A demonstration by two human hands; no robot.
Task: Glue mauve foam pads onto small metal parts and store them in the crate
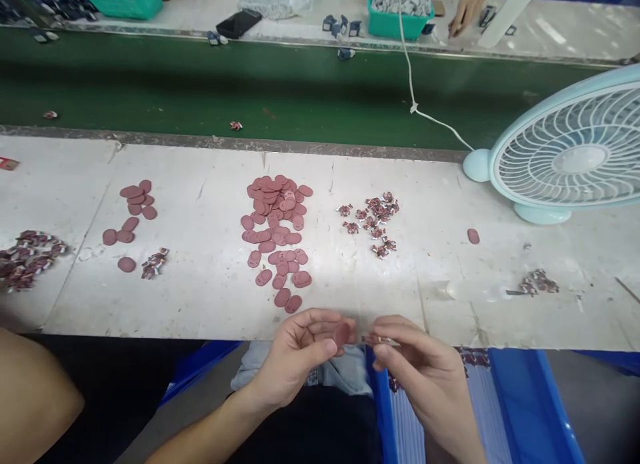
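Observation:
My left hand (pixel 305 354) pinches a reddish-brown oval disc (pixel 342 334) between thumb and fingers, just over the table's front edge. Close to its right, my right hand (pixel 423 367) grips a small brown-and-metal part (pixel 377 340) at its fingertips, partly hidden by the fingers. The two held pieces are near each other but apart. Beyond my left hand lies a loose heap of the same oval discs (pixel 277 197), trailing toward me. To its right is a scattered cluster of small brown-and-metal parts (pixel 377 211).
A light-blue fan (pixel 580 159) stands at right. A clear bottle (pixel 477 291) lies near more metal parts (pixel 540 282). Below my right hand is a blue crate (pixel 535 411). Past the green belt (pixel 190 84), a co-worker's hand (pixel 469 11) rests by a teal basket (pixel 400 25). Another person's arm is at left.

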